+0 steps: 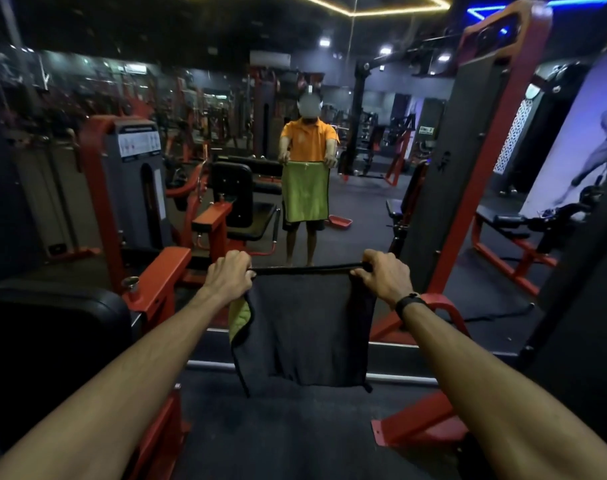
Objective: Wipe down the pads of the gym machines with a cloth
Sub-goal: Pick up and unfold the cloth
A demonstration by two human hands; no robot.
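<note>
Well, the cloth (304, 327) is held up in mid-air and stretched out flat, dark side to the camera, its top corners pinched by the curled fingers of the left hand (230, 273) and the right hand (383, 277). No pad is being touched by it. The black pad (52, 327) at the left is judged not yet wiped, so the wiping seems barely begun.

Both forearms run off the bottom edge. The black pad (52, 323) at left is cut by the frame and sunk in shadow. The far machines in the mirror (191, 98) are too dim to make out.
</note>
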